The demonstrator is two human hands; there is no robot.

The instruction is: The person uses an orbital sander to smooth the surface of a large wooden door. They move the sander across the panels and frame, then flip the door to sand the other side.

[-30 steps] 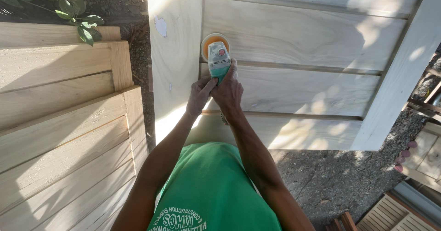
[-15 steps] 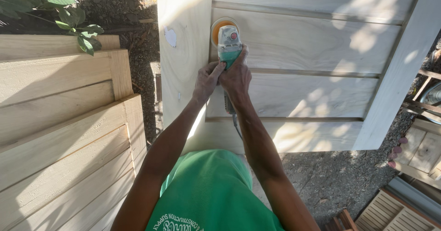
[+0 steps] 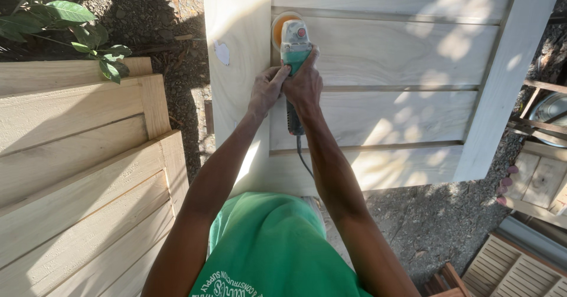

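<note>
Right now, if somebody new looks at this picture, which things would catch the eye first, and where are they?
The teal power sander with its orange disc, near the top centre, draws the eye first; it lies on a pale wooden door panel. The left hand and right hand grip it together, arms stretched forward. Next comes the bright green shirt at the bottom, and more pale panels stacked at the left.

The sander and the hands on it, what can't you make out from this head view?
- Sander body: mostly covered by the left hand and right hand.
- Orange sanding disc: largely hidden under the tool's head.
- Cord: vanishes behind the right forearm.
- Wooden panel: top cut off by the frame edge.
</note>
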